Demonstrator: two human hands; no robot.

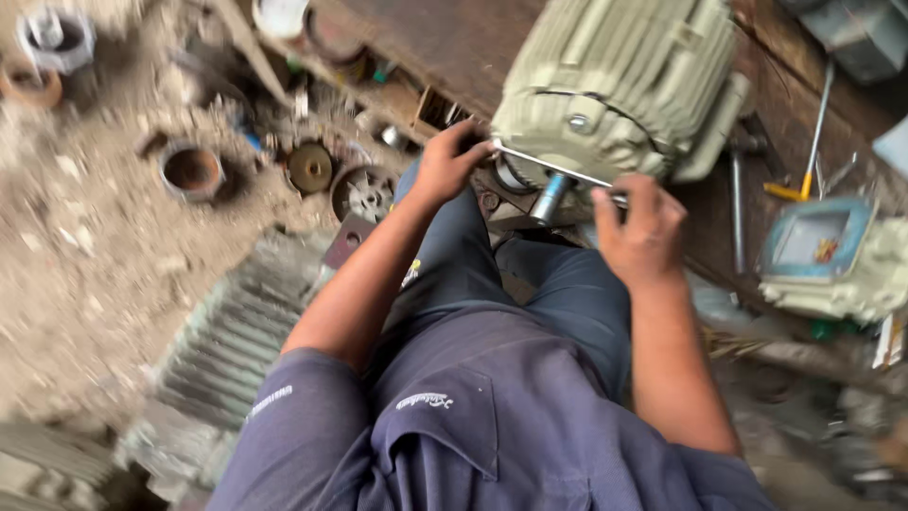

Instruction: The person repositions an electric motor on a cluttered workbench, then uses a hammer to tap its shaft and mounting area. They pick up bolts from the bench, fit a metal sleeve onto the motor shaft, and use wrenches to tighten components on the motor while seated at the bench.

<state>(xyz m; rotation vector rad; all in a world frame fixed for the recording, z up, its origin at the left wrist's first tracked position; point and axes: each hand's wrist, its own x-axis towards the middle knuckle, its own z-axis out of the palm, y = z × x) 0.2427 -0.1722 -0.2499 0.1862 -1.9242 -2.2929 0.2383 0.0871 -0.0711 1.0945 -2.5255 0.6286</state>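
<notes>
A pale green ribbed electric motor (615, 76) lies on a dark wooden bench (454, 38), its steel shaft (549, 199) pointing toward me. A thin metal rod (553, 168) runs across the motor's end face. My left hand (445, 166) grips the rod's left end at the motor's edge. My right hand (643, 227) is closed on the rod's right end, just below the motor. Both forearms reach forward over my dark blue trousers and shirt.
On the dirt floor to the left lie rusty rings (192, 170), a fan impeller (364, 194) and a grey finned motor casing (227, 341). A pale terminal-box housing (823, 255) sits at right, with a yellow-handled tool (804, 161) and bars on the bench.
</notes>
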